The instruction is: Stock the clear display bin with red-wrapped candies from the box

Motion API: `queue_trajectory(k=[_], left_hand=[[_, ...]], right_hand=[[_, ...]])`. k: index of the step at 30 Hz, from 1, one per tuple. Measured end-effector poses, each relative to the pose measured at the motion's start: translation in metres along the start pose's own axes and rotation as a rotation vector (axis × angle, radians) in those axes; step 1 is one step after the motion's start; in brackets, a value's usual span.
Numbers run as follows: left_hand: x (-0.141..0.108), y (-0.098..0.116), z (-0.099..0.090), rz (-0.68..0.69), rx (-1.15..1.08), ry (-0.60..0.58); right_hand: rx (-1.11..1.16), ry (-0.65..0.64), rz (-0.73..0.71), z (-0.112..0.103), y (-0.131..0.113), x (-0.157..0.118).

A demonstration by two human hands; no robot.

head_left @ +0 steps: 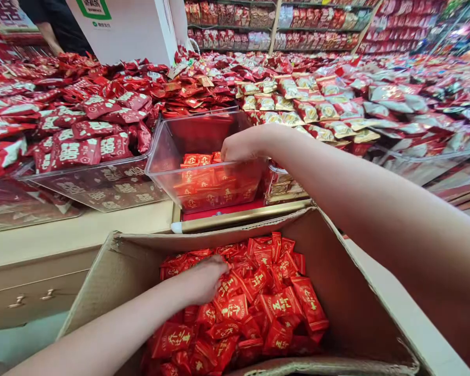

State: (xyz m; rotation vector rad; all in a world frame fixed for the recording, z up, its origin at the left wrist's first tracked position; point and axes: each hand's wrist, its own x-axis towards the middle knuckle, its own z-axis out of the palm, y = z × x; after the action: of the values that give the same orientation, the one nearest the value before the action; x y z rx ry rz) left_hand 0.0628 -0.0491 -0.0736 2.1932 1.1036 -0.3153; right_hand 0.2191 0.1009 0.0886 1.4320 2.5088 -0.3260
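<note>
A cardboard box (348,313) in front of me holds a loose heap of small red packets (235,308) with gold lettering. My left hand (209,277) is down in this heap, its fingers closed at a red packet and partly hidden by the packets around them. Beyond the box, my right hand (241,146) reaches over the wall of a clear plastic bin (159,156). Its fingers are curled down at the red packets (198,175) lying in rows at the bin's bottom; the fingertips are mostly hidden.
Left of the bin, another clear bin (102,185) overflows with dark red packets (78,151). White-and-gold packets (309,109) are heaped to the right. Behind stand a white box (129,36), a person in dark clothing (58,21) and stocked shelves (235,26). A drawer front (35,287) is lower left.
</note>
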Motion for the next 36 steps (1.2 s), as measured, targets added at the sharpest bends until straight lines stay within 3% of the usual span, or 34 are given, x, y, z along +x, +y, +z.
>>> queue_trajectory(k=[6, 11, 13, 17, 22, 25, 27, 29, 31, 32, 36], left_hand=[[0.003, -0.018, 0.006, -0.100, 0.026, -0.033], [-0.011, -0.012, -0.023, -0.083, -0.068, 0.052], [-0.022, -0.001, -0.041, -0.041, -0.236, 0.096], [-0.042, 0.026, -0.066, 0.054, -0.782, 0.249], [-0.047, 0.044, -0.070, 0.064, -1.316, 0.491], [-0.047, 0.043, -0.069, -0.002, -1.495, 0.629], [-0.049, 0.040, -0.070, -0.017, -1.644, 0.583], [-0.053, 0.035, -0.071, 0.026, -1.773, 0.421], [-0.058, 0.033, -0.073, 0.094, -1.779, 0.344], [-0.060, 0.032, -0.073, 0.111, -1.737, 0.370], [-0.062, 0.032, -0.077, 0.074, -1.528, 0.660]], right_hand=[[-0.014, -0.033, -0.065, 0.000, 0.003, 0.005], [0.001, -0.075, -0.092, -0.001, 0.001, 0.006], [0.021, -0.085, -0.097, -0.002, -0.001, 0.005], [-0.022, -0.034, -0.102, -0.005, -0.008, 0.002], [-0.046, -0.025, -0.136, -0.007, -0.013, 0.000], [0.016, -0.036, -0.137, -0.006, -0.013, 0.002], [0.029, -0.040, -0.136, -0.005, -0.012, 0.004], [0.020, -0.049, -0.130, -0.004, -0.012, 0.005], [0.016, -0.051, -0.119, -0.003, -0.012, 0.006], [0.023, -0.050, -0.113, -0.003, -0.013, 0.005], [0.070, -0.032, -0.083, -0.003, -0.014, 0.004]])
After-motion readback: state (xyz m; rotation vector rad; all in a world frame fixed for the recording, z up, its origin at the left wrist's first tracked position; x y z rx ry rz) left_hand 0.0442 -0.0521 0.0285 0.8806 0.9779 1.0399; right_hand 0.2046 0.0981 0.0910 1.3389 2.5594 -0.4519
